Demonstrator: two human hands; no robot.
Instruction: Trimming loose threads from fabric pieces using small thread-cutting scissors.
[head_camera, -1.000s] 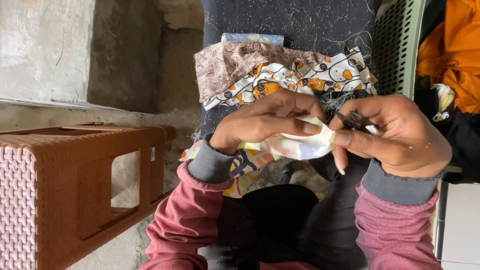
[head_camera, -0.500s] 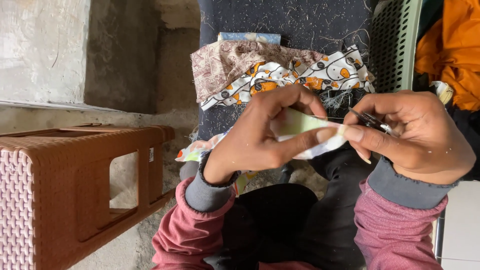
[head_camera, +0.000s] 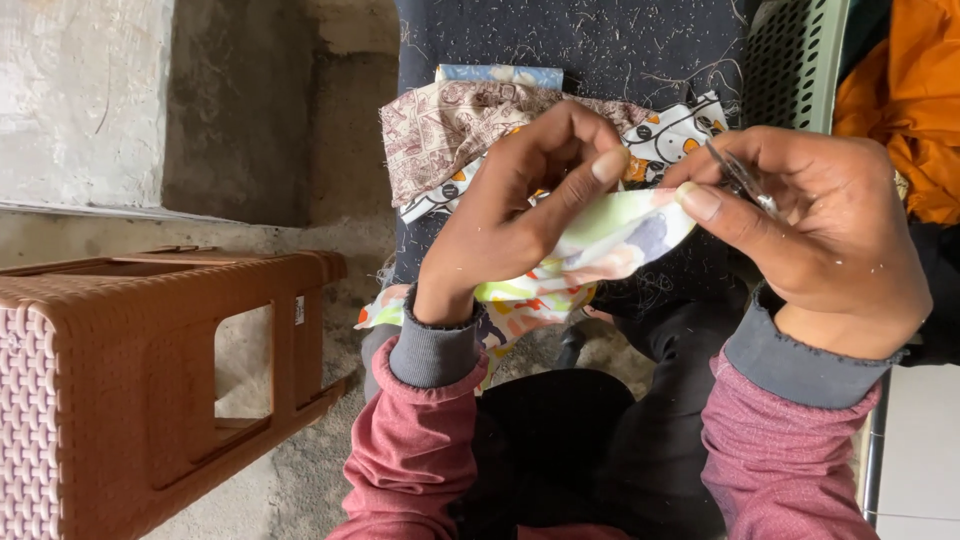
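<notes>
My left hand (head_camera: 520, 205) pinches a piece of pale printed cloth (head_camera: 610, 240) with green, red and purple patches, thumb on top and fingers curled under. My right hand (head_camera: 810, 225) holds the cloth's other edge with its thumb and grips small metal scissors (head_camera: 745, 182) between its fingers. The cloth hangs down over my lap toward my left cuff. Behind the hands lie several printed fabric pieces (head_camera: 455, 125) on a dark cloth (head_camera: 600, 40) covered with thread snippets.
A brown plastic woven-pattern stool (head_camera: 150, 370) stands at the left on the concrete floor. A green perforated plastic chair back (head_camera: 795, 60) and orange fabric (head_camera: 900, 100) are at the upper right. A concrete wall (head_camera: 90, 100) fills the upper left.
Both hands have risen and drawn slightly apart, stretching the pale cloth between them. The left hand's fingers have shifted from covering the cloth to pinching its edge.
</notes>
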